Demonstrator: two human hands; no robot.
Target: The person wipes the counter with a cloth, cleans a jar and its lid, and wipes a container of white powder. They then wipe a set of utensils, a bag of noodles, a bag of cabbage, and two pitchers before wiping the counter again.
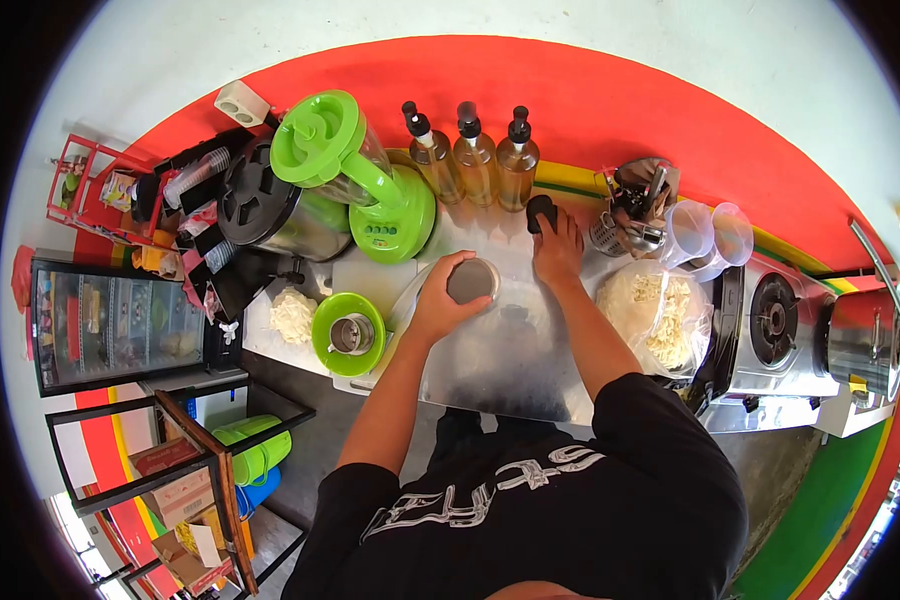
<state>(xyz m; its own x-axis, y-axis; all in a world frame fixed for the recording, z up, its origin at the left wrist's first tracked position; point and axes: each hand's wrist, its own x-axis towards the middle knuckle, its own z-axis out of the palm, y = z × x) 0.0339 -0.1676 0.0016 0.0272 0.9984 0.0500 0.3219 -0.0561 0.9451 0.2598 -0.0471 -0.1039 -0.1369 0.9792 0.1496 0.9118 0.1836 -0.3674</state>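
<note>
On the metal counter, my left hand is curled around a short round container whose grey-brown top or contents face up. Farther back and to the right, my right hand grips a small black object, perhaps a lid; I cannot tell its kind. That object is close in front of the rightmost of several black-topped pump bottles. Left of my left hand, a green bowl holds a metal cup. A green blender stands behind it.
White noodle-like food lies at the counter's left end. On the right are a plastic bag of noodles, a utensil holder, clear plastic cups and a gas stove. A black-lidded metal container stands beside the blender.
</note>
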